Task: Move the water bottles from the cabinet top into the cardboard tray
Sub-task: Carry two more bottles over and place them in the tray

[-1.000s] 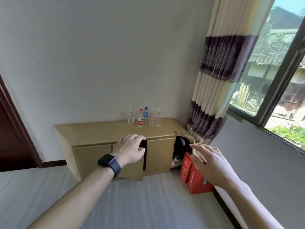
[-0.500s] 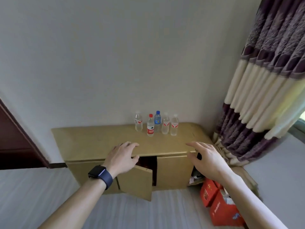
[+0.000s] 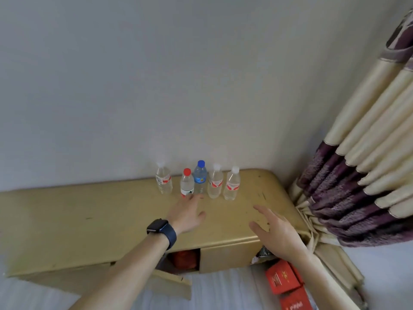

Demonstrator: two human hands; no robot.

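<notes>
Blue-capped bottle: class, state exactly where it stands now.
In the head view, the blue-capped bottle stands upright on the cabinet top close to the wall, between the red-capped bottle on its left and a white-capped bottle on its right.

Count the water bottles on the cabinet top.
5, all upright on the cabinet top near the wall: leftmost bottle, white cap, standing apart; red-capped bottle; blue-capped bottle just behind it; fourth bottle and rightmost bottle, white caps. None seems hidden.

Five bottles (image 3: 197, 181) stand far on the cabinet top (image 3: 89, 215); the left hand (image 3: 186, 214) reaches open, fingertips seemingly touching the red-capped bottle (image 3: 186, 183); the right hand (image 3: 276, 231) hovers open
</notes>
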